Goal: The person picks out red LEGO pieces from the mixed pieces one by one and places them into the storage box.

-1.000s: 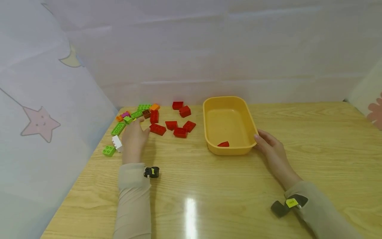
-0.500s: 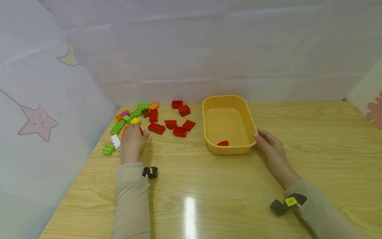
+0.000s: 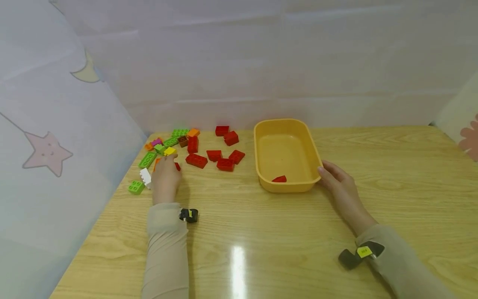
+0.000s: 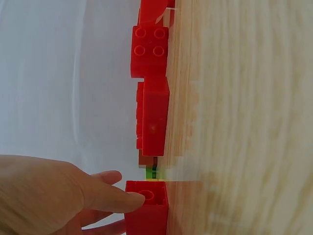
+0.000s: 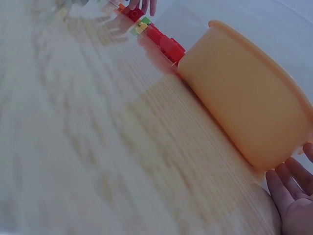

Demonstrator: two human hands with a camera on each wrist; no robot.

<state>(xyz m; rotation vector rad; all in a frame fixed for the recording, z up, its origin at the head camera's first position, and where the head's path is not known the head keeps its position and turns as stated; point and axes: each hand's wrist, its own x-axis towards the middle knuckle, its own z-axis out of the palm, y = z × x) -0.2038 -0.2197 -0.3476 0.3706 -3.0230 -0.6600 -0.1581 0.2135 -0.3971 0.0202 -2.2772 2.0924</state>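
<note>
My left hand [image 3: 165,179] is at the front of the block group on the table's left side. In the left wrist view its thumb lies on the end of a red toy brick [image 4: 146,220], whose hollow side faces the camera, and its fingers are behind the brick. A yellow block [image 3: 170,151] is just past the fingertips, and an orange piece [image 3: 157,163] shows partly beside the hand. My right hand [image 3: 342,195] holds the yellow plastic bin [image 3: 289,188] at its near right corner, thumb on the rim and fingers outside. One red piece [image 3: 279,179] lies inside the bin.
Several red bricks [image 3: 225,164] lie between the left hand and the bin. Green bricks [image 3: 147,159], a white brick [image 3: 146,178] and a brown one [image 3: 182,141] are spread along the left edge. A pale wall covering [image 3: 239,83] stands behind the table [image 3: 284,249].
My left hand has drawn back slightly toward me, so the yellow and orange blocks now show, along with a red brick at its fingers. The right hand and the bin have stayed put.
</note>
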